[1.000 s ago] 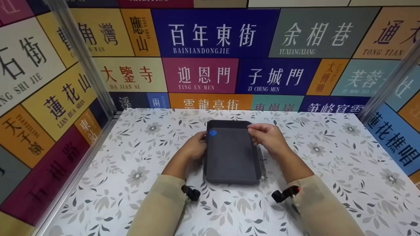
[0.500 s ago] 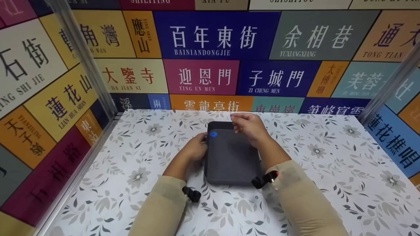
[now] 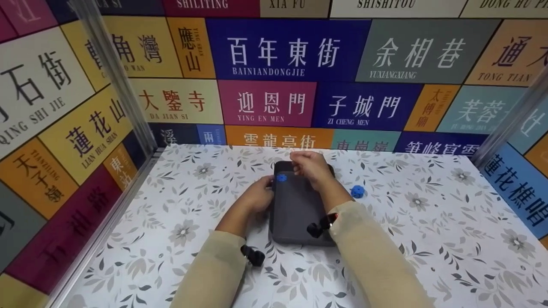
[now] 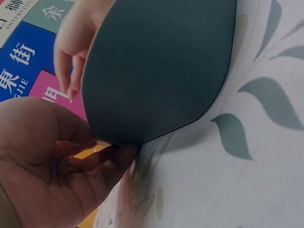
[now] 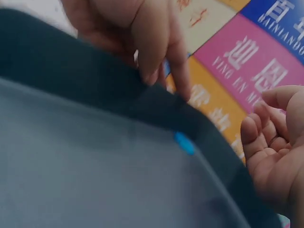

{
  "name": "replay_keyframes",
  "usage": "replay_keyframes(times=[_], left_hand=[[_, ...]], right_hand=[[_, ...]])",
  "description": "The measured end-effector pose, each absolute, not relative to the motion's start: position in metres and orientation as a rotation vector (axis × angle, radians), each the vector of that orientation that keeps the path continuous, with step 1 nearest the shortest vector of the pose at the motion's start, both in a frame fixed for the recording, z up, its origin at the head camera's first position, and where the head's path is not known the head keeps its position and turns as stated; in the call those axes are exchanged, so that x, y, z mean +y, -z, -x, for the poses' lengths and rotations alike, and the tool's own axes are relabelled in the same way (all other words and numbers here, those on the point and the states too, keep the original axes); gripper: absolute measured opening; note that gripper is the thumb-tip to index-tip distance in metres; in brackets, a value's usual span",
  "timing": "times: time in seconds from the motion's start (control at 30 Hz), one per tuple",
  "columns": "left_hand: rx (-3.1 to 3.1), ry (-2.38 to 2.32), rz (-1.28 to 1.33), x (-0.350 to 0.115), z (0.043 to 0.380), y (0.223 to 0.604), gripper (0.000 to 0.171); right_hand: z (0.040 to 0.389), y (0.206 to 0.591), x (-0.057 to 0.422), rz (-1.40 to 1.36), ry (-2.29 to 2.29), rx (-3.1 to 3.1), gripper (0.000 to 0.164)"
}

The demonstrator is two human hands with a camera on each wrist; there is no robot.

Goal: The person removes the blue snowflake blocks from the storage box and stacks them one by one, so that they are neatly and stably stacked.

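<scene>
A dark grey rectangular tray (image 3: pixel 295 209) lies lengthwise on the table in the head view. My left hand (image 3: pixel 261 194) holds its left rim near the far corner; in the left wrist view that hand's thumb and fingers (image 4: pixel 118 159) pinch the edge. A small flat blue flower-like piece (image 3: pixel 281 178) shows inside the far left corner, and as a blue spot (image 5: pixel 184 142) in the right wrist view. My right hand (image 3: pixel 312 169) is above the tray's far end. Its fingers (image 5: pixel 249 130) are loosely curled, with nothing visible between them.
A knobbly blue ball-like piece (image 3: pixel 357 191) lies on the table right of the tray, beside my right forearm. The table has a leaf-and-flower patterned cover (image 3: pixel 184 231). Colourful sign-printed walls (image 3: pixel 282 51) stand behind and at both sides.
My right hand has left the tray's right rim and moved left over its far end. The blue ball-like piece on the right has come into view. My left hand keeps its hold.
</scene>
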State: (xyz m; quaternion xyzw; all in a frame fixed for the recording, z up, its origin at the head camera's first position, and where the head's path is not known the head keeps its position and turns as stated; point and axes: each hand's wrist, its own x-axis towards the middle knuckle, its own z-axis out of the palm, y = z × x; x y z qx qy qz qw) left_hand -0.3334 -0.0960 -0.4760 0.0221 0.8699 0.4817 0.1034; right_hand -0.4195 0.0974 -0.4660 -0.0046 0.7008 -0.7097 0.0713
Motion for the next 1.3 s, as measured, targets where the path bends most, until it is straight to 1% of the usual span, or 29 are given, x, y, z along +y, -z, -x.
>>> replay_keyframes(times=[0.17,0.27,0.43,0.73,0.97,1.1,1.3], left_hand=[[2.579,-1.4,-0.067,-0.095,0.334,0.476,0.062],[2.587,-1.394,-0.068,-0.096,0.334,0.477,0.061],[2.602,-1.392,-0.099,-0.096,0.335,0.477,0.06],[2.618,-1.38,-0.121,-0.096,0.336,0.475,0.057],[2.577,-1.408,-0.102,-0.095,0.336,0.475,0.059],[2.565,-1.42,-0.097,-0.096,0.336,0.475,0.059],[2.599,-1.392,-0.155,-0.099,0.336,0.478,0.058]], right_hand=[[0.425,0.484,0.099,0.027,2.111,2.126,0.027],[0.427,0.489,0.1,0.051,2.102,2.122,0.031],[0.427,0.494,0.101,0.063,2.086,2.148,0.034],[0.431,0.504,0.102,0.13,1.957,2.355,0.029],[0.429,0.502,0.098,0.216,1.715,2.519,0.03],[0.428,0.503,0.096,0.304,1.571,2.589,0.035],[0.429,0.508,0.094,0.419,1.442,2.609,0.043]])
